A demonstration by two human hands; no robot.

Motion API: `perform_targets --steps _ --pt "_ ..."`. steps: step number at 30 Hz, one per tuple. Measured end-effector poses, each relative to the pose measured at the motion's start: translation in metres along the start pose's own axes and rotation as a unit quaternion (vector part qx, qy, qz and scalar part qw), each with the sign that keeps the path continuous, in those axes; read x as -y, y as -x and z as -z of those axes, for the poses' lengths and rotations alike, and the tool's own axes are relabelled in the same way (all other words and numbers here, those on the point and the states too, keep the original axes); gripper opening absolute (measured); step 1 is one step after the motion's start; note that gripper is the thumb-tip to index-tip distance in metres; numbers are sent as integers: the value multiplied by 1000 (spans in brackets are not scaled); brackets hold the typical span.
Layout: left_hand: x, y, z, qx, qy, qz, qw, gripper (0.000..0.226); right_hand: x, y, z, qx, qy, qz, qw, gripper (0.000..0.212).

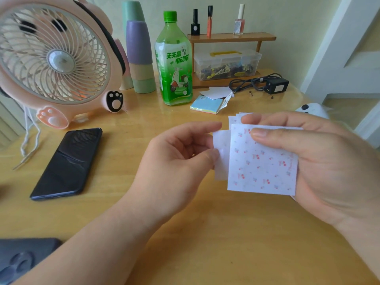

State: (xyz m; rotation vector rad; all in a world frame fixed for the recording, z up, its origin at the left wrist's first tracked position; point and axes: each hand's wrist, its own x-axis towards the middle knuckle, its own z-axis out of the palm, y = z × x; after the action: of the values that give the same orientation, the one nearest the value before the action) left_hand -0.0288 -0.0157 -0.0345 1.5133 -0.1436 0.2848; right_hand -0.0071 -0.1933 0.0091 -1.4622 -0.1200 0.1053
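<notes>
My right hand (320, 161) holds a small stack of square white papers (261, 163) printed with tiny red and blue motifs, thumb pressed on the top sheet, fingers behind. The sheets are fanned at their upper edge. My left hand (176, 159) pinches one plain-looking white sheet (221, 155) between thumb and forefinger at the stack's left side; that sheet sticks out leftward from behind the top sheet. Both hands hover above the wooden table (205, 243).
A pink desk fan (55, 58) stands at the back left, a dark phone (67, 163) lies beside it. Behind: stacked cups (139, 54), a green bottle (174, 60), a pad of coloured paper (207, 105), a clear box (226, 63) under a wooden shelf, a power adapter (275, 85).
</notes>
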Motion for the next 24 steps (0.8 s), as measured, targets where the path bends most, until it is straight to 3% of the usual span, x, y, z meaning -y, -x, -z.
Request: perform_targets --steps 7,10,16,24 --pt "-3 3 -1 14 17 -33 999 36 -7 0 -2 76 -11 -67 995 15" --pt "-4 4 -1 16 14 -39 999 35 -6 1 -2 60 -2 -74 995 11" --pt "-6 5 -2 26 3 -50 998 32 -5 -1 0 63 -16 -81 995 36" --pt "-5 5 -3 33 6 -49 998 34 -6 -1 0 52 -21 -88 995 34"
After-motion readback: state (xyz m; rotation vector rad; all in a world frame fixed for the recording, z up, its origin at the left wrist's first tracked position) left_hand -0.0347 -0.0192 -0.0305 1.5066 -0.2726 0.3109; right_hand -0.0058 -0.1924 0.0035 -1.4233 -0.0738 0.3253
